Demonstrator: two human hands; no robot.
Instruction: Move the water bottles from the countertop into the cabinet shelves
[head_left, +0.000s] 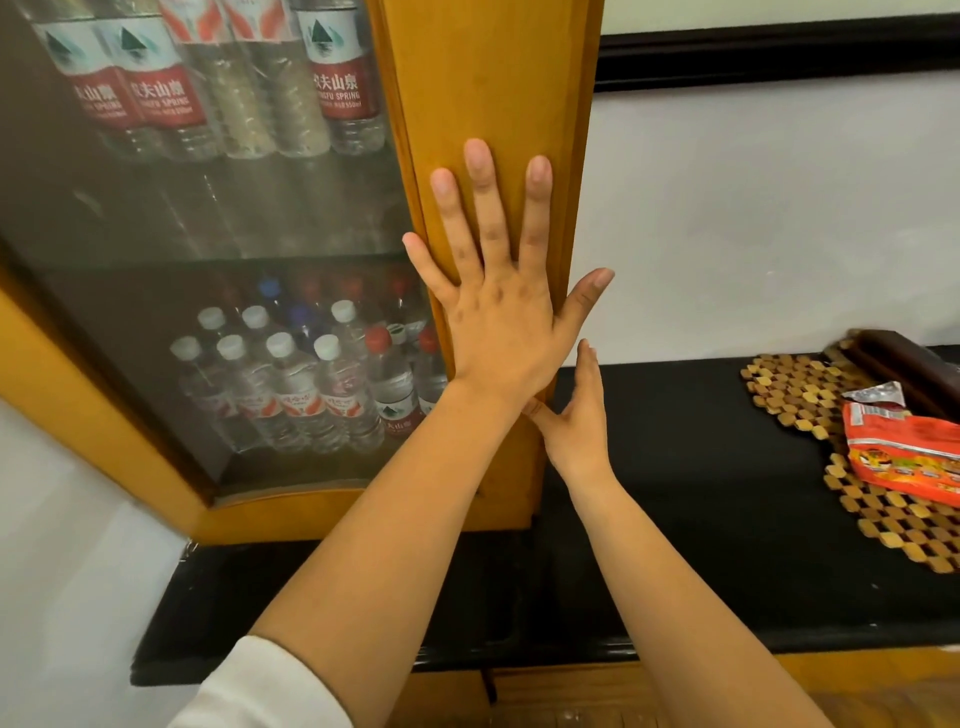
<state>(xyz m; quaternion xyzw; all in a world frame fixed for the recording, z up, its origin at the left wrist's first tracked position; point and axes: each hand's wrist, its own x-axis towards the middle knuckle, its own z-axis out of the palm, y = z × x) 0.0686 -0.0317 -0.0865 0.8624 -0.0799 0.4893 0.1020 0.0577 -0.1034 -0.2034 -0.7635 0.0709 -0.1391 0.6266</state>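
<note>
Closing step: left hand (498, 312) flat and open on the cabinet door (488, 93), right hand (576, 415) open beside it (no bottles (311, 384) on the countertop (675, 467)); next, press it fully shut.

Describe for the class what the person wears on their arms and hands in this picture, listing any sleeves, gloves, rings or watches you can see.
Both hands are bare: no gloves, rings or watch show on the left hand or the right hand. The left arm has a white sleeve pushed up toward the elbow, leaving the forearm uncovered. The right forearm is uncovered as far as the picture's edge, so no sleeve shows there.
</note>
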